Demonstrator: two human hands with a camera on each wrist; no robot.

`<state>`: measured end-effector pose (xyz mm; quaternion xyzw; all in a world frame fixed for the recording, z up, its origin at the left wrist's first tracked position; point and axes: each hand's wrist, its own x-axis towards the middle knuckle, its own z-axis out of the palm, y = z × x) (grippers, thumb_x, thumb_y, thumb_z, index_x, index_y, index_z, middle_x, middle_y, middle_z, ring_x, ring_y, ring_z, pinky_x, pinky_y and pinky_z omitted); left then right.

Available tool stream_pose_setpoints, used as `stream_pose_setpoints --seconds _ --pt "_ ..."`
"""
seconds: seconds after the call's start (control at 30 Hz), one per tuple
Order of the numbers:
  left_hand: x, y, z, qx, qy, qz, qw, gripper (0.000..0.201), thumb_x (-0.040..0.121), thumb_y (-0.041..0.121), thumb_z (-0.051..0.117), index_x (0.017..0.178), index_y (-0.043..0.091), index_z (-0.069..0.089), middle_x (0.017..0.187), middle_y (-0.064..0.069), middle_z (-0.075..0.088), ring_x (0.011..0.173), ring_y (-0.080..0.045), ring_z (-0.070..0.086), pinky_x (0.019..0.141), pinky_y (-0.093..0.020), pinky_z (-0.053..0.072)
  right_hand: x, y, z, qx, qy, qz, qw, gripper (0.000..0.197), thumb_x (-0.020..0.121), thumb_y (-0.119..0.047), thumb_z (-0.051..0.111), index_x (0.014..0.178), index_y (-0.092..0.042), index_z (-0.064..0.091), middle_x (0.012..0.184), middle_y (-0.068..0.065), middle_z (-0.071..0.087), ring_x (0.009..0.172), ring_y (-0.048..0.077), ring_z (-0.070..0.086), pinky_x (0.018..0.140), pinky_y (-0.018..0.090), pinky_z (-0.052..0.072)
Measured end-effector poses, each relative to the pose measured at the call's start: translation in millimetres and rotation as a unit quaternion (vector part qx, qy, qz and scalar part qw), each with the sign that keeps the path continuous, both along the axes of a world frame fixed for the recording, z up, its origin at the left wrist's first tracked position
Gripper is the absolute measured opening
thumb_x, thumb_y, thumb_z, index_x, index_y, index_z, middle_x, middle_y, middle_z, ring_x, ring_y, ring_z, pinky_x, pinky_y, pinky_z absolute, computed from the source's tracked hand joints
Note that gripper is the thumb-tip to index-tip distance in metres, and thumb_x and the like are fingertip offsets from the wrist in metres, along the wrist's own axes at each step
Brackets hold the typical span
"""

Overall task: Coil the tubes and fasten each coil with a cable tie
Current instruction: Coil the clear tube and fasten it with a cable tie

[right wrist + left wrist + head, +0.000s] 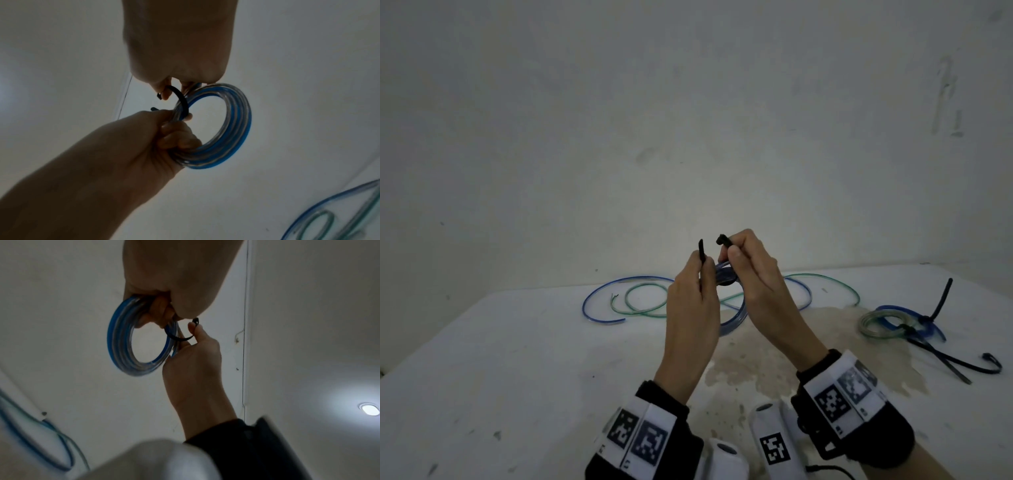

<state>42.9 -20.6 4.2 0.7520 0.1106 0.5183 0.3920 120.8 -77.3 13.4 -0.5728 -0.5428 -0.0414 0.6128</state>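
At the centre of the frame, a blue and clear tube coil [232, 129] is held above the white surface [517, 359], a black cable tie [182, 99] looped around its strands. The left hand [693, 301] has fingers curled through the coil, pinching one tie end; the right hand [753, 274] pinches the other. Loose blue and green tubes [640, 301] lie behind, and tied coils [893, 323] lie at right.

loose tubes [640, 301] behind, tied coils [893, 323] right; bare table [517, 359] left.
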Motion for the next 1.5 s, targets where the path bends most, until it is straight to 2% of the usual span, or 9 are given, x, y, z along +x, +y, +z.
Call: stream_pose_setpoints --seconds 0.2,0.4,0.63,0.83,0.97,1.17,1.27,1.33,1.5 --pt "-1.5 4.7 3.4 0.034 0.059 0.035 0.997 0.028 0.101 0.019 0.029 0.092 0.007 0.053 0.074 -0.002 0.06 0.063 -0.018 0.054 0.058 -0.032 0.04 -5.7 -2.8 4.0 0.0 0.027 0.038 0.999 0.02 0.095 -0.036 0.035 0.079 -0.039 0.048 0.078 -0.011 0.049 0.083 0.024 0.045 0.087 0.054 0.039" --pt "-2.1 3.0 4.4 0.058 0.095 0.078 0.991 0.022 0.101 0.021 0.028 0.09 0.013 0.046 0.06 0.01 0.045 0.051 -0.009 0.042 0.047 -0.02 0.032 -10.1 -3.3 4.9 -0.017 0.021 0.043 0.999 0.021 0.094 -0.039 0.035 0.075 -0.043 0.045 0.071 -0.022 0.05 0.079 0.013 0.043 0.094 0.062 0.031" --pt "-1.5 3.9 4.4 0.062 0.12 0.106 0.985 0.024 0.101 0.017 0.028 0.099 0.008 0.05 0.062 0.0 0.047 0.051 -0.018 0.042 0.048 -0.028 0.029 -10.7 -2.4 5.0 -0.014 0.033 0.039 0.999 0.027 0.094 -0.033 0.035 0.07 -0.043 0.044 0.069 -0.023 0.05 0.075 0.01 0.041 0.09 0.06 0.034" --pt "-7.8 3.6 7.3 0.117 0.168 0.16 0.966 0.016 0.097 0.004 0.033 0.106 0.009 0.046 0.074 -0.002 0.053 0.059 -0.024 0.042 0.054 -0.031 0.028 -9.1 -2.4 8.8 -0.021 0.035 0.045 0.998 0.028 0.09 -0.027 0.039 0.063 -0.033 0.037 0.064 -0.013 0.036 0.066 0.009 0.034 0.068 0.026 0.03" --pt "-10.3 0.3 8.2 0.161 0.189 0.163 0.955 0.021 0.094 0.0 0.037 0.112 0.008 0.047 0.084 -0.004 0.062 0.063 -0.021 0.045 0.055 -0.028 0.029 -3.1 -4.0 11.4 -0.043 0.052 0.052 0.996 0.034 0.093 -0.016 0.045 0.061 -0.023 0.036 0.064 -0.006 0.034 0.065 0.009 0.033 0.062 0.019 0.029" --pt "-14.6 -3.8 14.6 0.149 0.175 0.1 0.968 0.011 0.095 0.003 0.037 0.086 0.008 0.041 0.07 -0.008 0.052 0.061 -0.026 0.042 0.056 -0.033 0.03 -0.4 -8.2 15.7 -0.074 0.066 0.062 0.993 0.032 0.093 -0.008 0.047 0.062 -0.011 0.044 0.06 -0.006 0.044 0.059 0.001 0.041 0.06 0.009 0.034" --pt "-15.5 -4.2 18.3 0.133 0.184 0.091 0.97 0.019 0.098 0.01 0.033 0.091 0.004 0.049 0.087 -0.013 0.066 0.075 -0.031 0.056 0.066 -0.038 0.041 3.3 -11.1 16.1 -0.036 0.046 0.029 0.998 0.006 0.084 -0.019 0.06 0.078 -0.021 0.06 0.066 -0.015 0.057 0.07 0.001 0.055 0.074 0.019 0.042" --pt "-14.0 -3.1 19.3 0.15 0.212 0.105 0.96 0.023 0.099 0.012 0.031 0.096 0.001 0.052 0.095 -0.013 0.067 0.082 -0.03 0.057 0.068 -0.032 0.039 9.0 -15.7 17.3 -0.029 -0.02 -0.026 0.999 0.023 0.078 -0.026 0.061 0.099 -0.034 0.063 0.083 -0.014 0.059 0.083 0.005 0.055 0.079 0.018 0.038" --pt "-13.0 4.1 16.6 0.161 0.251 0.086 0.951 0.021 0.1 0.015 0.032 0.09 0.008 0.049 0.08 -0.009 0.062 0.064 -0.017 0.046 0.057 -0.026 0.027 11.0 -17.3 20.0 0.044 -0.114 -0.033 0.992 0.006 0.081 -0.008 0.064 0.079 -0.006 0.068 0.075 0.003 0.065 0.067 0.013 0.058 0.064 0.03 0.048"
